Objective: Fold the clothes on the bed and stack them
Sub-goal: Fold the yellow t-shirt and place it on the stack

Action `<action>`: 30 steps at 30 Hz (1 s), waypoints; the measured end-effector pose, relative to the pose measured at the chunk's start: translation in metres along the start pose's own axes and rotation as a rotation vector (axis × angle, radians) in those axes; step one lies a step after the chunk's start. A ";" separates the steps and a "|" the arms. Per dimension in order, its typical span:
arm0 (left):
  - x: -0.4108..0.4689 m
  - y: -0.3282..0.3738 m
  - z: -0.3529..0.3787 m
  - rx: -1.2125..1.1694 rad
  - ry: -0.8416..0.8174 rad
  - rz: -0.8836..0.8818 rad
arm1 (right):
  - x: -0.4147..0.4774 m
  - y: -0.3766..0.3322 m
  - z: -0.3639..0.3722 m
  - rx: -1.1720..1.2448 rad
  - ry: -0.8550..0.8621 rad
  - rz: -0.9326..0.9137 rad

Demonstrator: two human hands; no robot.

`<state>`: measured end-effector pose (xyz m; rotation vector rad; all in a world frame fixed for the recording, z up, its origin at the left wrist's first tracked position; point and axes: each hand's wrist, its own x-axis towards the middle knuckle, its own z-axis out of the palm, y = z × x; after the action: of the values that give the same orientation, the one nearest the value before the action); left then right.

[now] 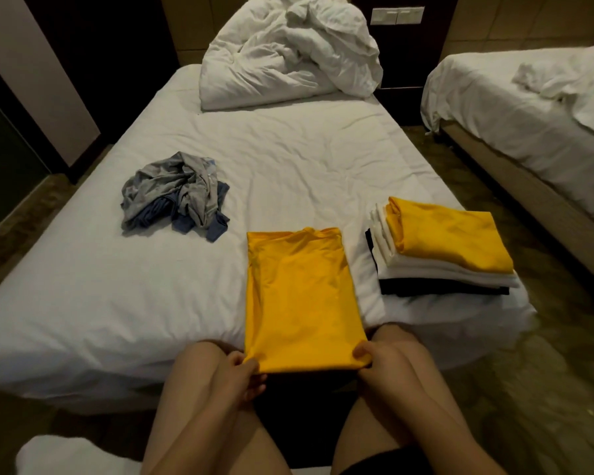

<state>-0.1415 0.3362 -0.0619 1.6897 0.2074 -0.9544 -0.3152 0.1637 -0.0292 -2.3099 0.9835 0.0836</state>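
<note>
Yellow shirt point(297, 296) lay partly folded at the bed's point(117, 303) near edge, its lower corners pinched by the left hand point(242, 375) and right hand point(379, 366). Just right stood the stack point(439, 248), yellow on top over white and what seemed black pieces. Farther left lay a crumpled pile point(175, 193), with a duvet point(288, 53) at the head.
</note>
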 end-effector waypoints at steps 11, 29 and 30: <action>-0.010 -0.002 -0.008 0.290 -0.158 0.174 | 0.001 0.007 0.007 -0.174 0.025 -0.078; 0.057 0.102 0.053 0.574 -0.108 0.378 | 0.144 -0.055 -0.008 0.009 0.098 -0.072; 0.066 0.112 0.059 0.604 -0.104 0.396 | 0.158 -0.058 -0.010 0.013 0.124 -0.064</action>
<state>-0.0620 0.2235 -0.0274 2.1099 -0.5189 -0.8425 -0.1646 0.0887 -0.0363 -2.3557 0.9668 -0.0923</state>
